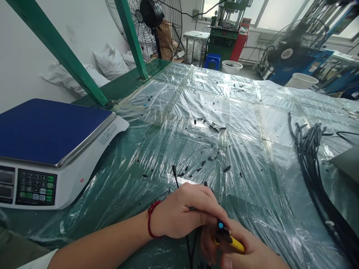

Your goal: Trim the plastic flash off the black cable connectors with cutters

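My left hand (187, 211), with a red bead bracelet at the wrist, is closed in a pinch on a black cable (188, 248). Between its fingertips shows a round dark cable end with a blue face (221, 225). Another black cable end (175, 172) sticks out beyond that hand. My right hand (249, 246) is wrapped around yellow-handled nippers (237, 244), whose dark jaws sit just below the blue-faced end. Fingers partly hide the jaws, so I cannot tell if they touch it. Small black scraps (214, 128) lie scattered on the plastic-covered table (174, 145).
A weighing scale (53, 130) with a blue top stands at the left. At the right lies a bundle of black cables (314, 172), near a grey box edge (347, 162). Green posts (130, 37) rise at the table's far left. Fans, machines and white buckets (232, 67) are beyond.
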`<action>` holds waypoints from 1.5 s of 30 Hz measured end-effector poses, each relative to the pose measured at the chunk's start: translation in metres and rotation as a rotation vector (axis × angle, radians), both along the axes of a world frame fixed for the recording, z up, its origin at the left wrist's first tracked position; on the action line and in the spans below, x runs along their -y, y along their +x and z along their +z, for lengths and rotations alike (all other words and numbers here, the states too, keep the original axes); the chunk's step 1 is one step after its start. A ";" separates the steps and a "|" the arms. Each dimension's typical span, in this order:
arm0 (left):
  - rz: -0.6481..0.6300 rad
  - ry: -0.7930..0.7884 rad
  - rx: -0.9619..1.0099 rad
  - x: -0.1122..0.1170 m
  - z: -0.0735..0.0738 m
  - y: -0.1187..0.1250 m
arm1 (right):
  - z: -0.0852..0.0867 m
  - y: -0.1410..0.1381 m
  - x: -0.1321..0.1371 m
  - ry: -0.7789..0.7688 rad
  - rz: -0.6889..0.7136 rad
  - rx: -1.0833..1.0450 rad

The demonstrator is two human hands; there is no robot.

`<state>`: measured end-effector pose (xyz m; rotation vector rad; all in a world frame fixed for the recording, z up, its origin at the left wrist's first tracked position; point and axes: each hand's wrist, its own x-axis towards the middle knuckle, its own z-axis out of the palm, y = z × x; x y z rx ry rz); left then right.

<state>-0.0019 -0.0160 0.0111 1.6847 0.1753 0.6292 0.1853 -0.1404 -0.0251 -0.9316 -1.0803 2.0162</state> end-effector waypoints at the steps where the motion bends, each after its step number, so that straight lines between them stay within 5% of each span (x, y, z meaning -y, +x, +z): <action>1: -0.004 -0.009 -0.003 0.000 0.000 0.000 | 0.000 0.000 0.001 -0.023 -0.011 0.022; 19: -0.018 -0.040 0.002 0.000 -0.004 -0.001 | 0.009 -0.010 -0.004 0.027 -0.048 0.164; 29: -0.036 -0.053 0.006 -0.001 -0.005 0.000 | -0.009 -0.015 0.000 0.136 -0.115 0.211; 35: -0.035 -0.090 0.027 -0.003 -0.005 0.003 | -0.019 -0.019 0.003 0.051 -0.224 0.076; 42: -0.198 -0.500 -0.032 0.017 -0.015 0.009 | -0.031 -0.039 0.003 -0.050 -0.316 -0.046; 45: -0.165 -0.625 -0.099 0.034 -0.023 0.013 | -0.037 -0.049 0.009 -0.105 -0.323 -0.042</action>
